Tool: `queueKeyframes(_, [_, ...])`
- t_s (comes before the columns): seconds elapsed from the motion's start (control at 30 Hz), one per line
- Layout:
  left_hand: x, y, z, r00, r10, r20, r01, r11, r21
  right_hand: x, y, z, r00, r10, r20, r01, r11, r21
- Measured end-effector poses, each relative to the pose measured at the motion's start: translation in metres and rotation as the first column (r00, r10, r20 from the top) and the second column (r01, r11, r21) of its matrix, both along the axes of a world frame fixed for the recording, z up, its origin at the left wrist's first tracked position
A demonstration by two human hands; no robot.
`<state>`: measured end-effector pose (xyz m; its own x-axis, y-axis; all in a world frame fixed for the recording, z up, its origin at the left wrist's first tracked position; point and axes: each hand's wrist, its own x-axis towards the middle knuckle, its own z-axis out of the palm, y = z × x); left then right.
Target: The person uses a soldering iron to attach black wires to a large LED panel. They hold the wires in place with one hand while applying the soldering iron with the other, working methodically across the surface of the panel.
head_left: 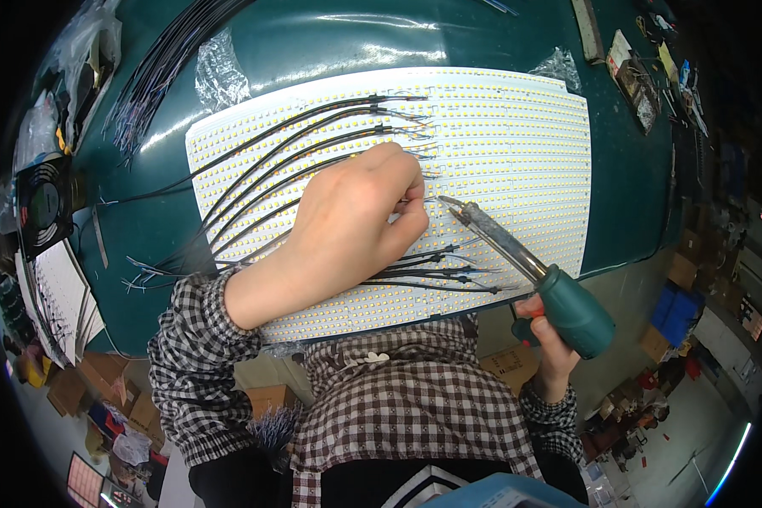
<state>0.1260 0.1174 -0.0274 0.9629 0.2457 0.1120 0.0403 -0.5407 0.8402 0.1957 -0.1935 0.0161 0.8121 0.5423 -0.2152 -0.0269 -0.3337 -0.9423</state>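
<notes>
A white LED panel (516, 161), dotted with rows of small yellow chips, lies on a green table. Several black cables (267, 144) with thin bare-ended wires run across its left half toward the middle. My left hand (360, 203) rests over the panel's centre, thumb and fingers pinched on a cable whose end is mostly hidden by the fingers. In my right hand (554, 339) is a soldering iron (576, 309) with a green handle. Its tip points up and left, close to the left fingertips at the wire ends. Whether the tip touches the panel, I cannot tell.
A bundle of dark cables (165, 63) lies at the far left of the table (131, 237). Near the left edge stands a black fan (44, 205), with a stack of white panels (63, 292) below it. Tools and scraps (635, 80) lie at the far right. Cardboard boxes (512, 364) sit beneath.
</notes>
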Motion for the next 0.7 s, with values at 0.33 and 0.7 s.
queueKeyframes(0.33, [0.003,-0.004,0.001,1.0,0.016,-0.016,-0.016,0.999,-0.03,0.0,-0.005,-0.002,1.0,-0.005,0.004,0.005,1.0,-0.013])
queueKeyframes(0.7, [0.002,-0.008,-0.004,1.0,0.025,0.001,-0.025,1.0,0.004,0.009,-0.018,-0.007,0.938,-0.32,-0.131,0.341,0.919,0.199])
